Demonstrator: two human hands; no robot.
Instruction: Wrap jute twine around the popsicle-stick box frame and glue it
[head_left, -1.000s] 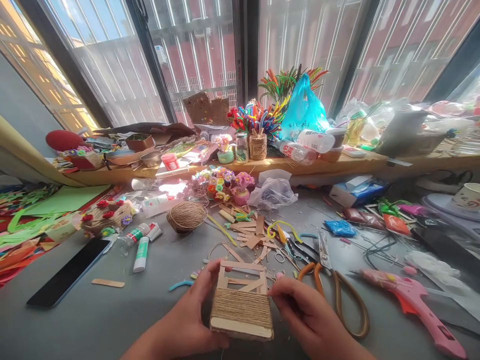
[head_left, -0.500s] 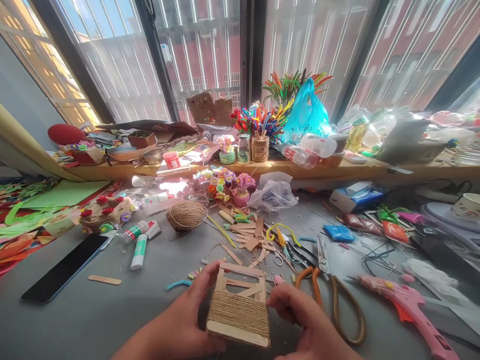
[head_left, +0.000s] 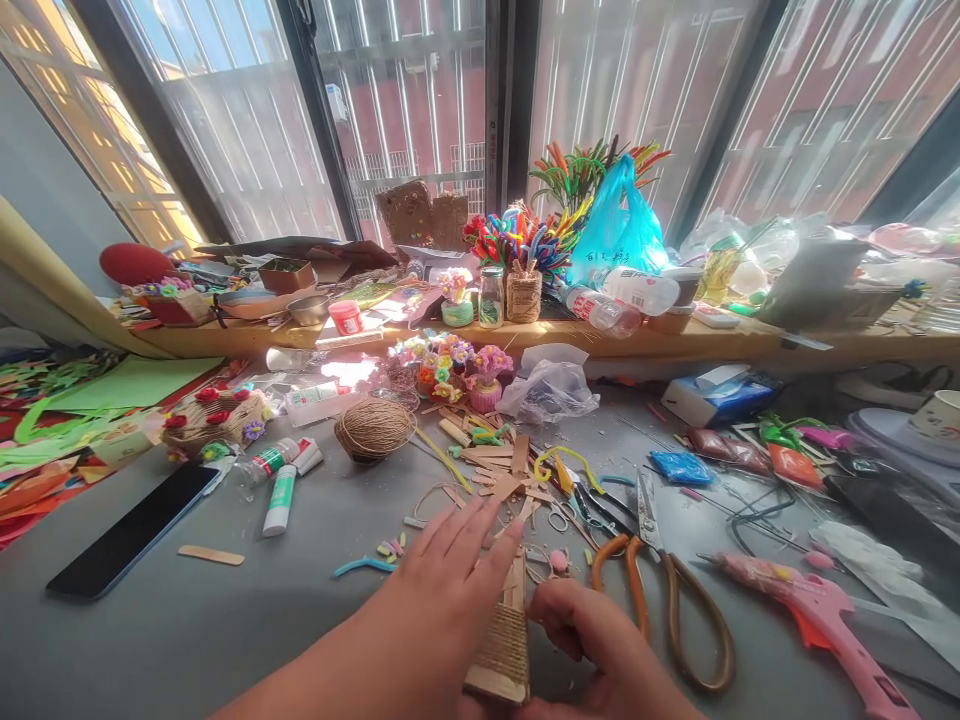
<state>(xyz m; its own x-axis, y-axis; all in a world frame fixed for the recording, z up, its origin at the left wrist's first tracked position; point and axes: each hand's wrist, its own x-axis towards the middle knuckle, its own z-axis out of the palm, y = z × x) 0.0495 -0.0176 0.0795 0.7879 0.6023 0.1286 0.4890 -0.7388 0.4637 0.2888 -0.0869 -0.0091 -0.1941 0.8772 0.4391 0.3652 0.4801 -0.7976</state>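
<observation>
A small craft-stick frame [head_left: 504, 645], its lower part wound with brown twine, stands low at the front middle. My left hand [head_left: 442, 590] lies across its left side and top, fingers stretched out and hiding much of it. At its right edge is my right hand [head_left: 600, 640], with curled fingers gripping the frame near its lower corner. Beyond the hands sits a ball of twine [head_left: 375, 425]. Cut craft sticks [head_left: 517, 455] are heaped on the grey table just past my left fingertips.
Large scissors [head_left: 694, 610] and a pink glue gun [head_left: 817, 615] lie to the right. On the left are a phone [head_left: 135, 530], a glue stick [head_left: 280, 500] and a single craft stick [head_left: 211, 555]. Pipe-cleaner flowers [head_left: 439, 365] stand at the back, before the cluttered sill [head_left: 360, 343].
My left hand has gone from gripping the frame's left side to lying over it with fingers extended. The frame has turned and now shows less of its front. My right hand stays beside it.
</observation>
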